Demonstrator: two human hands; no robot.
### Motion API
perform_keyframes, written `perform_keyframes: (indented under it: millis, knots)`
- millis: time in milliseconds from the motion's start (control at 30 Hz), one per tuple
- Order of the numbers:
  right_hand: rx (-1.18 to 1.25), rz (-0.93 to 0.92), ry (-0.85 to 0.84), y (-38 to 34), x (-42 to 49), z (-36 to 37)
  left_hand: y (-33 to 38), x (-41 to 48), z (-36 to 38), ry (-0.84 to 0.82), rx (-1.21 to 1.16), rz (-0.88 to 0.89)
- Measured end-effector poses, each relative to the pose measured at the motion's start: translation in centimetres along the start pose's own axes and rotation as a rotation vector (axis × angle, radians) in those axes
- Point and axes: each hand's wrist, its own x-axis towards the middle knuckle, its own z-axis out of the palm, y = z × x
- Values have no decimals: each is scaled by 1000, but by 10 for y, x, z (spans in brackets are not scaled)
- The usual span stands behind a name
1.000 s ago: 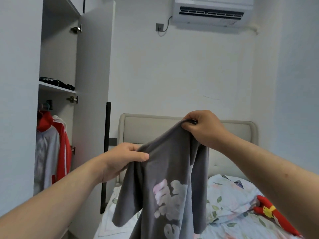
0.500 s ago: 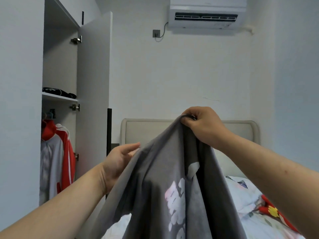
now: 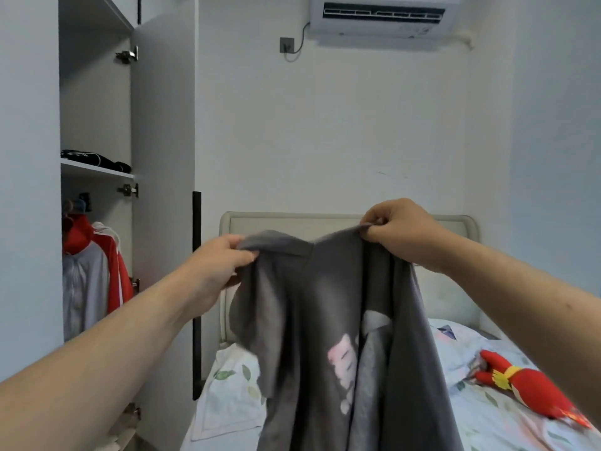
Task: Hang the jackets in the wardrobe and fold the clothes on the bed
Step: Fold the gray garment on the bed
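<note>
**Grey shirt point(image 3: 318, 304) held up over the bed point(image 3: 507, 424) by both hands**

The shirt is held in the air in front of the headboard point(image 3: 292, 222) and hangs down from its top edge, above the bed. Its left end is pinched by the left hand point(image 3: 224, 262) between the thumb and curled fingers. Its right end is gripped by the right hand point(image 3: 396, 229), whose fingers are curled round the fabric, and this end is raised a little higher. The two hands are kept apart, with the cloth sagging between them. A pale print is seen on the shirt, too blurred to be read. A red toy point(image 3: 533, 392) lies on the leaf-patterned sheet at the right. At the left the wardrobe point(image 3: 94, 92) is seen with its door point(image 3: 162, 157) open. A red and white jacket point(image 3: 94, 275) is hung inside, under a shelf point(image 3: 94, 167) on which a dark folded garment point(image 3: 94, 157) is laid. An air conditioner point(image 3: 380, 17) is fixed high on the wall
</note>
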Motion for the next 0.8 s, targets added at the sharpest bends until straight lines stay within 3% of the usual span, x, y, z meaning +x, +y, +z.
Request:
perform_keyframes:
  millis: [133,200,433,533,700,800]
  knots:
    - [-254,131,-459,5,-15,11,11,12,2,41,128,199]
    - [-229,151,-535,7,-21,22,14,16,7,50,156,240]
    - [-15,177,-538,28,-31,41,22,32,-5,240,163,299]
    - [54,184,-541,35,-32,43,27,33,-8,246,204,337]
    - [95,197,-358,34,-32,54,40,34,2,233,159,276]
    - [424,142,-201,9,-45,72,51,36,20,248,-23,117]
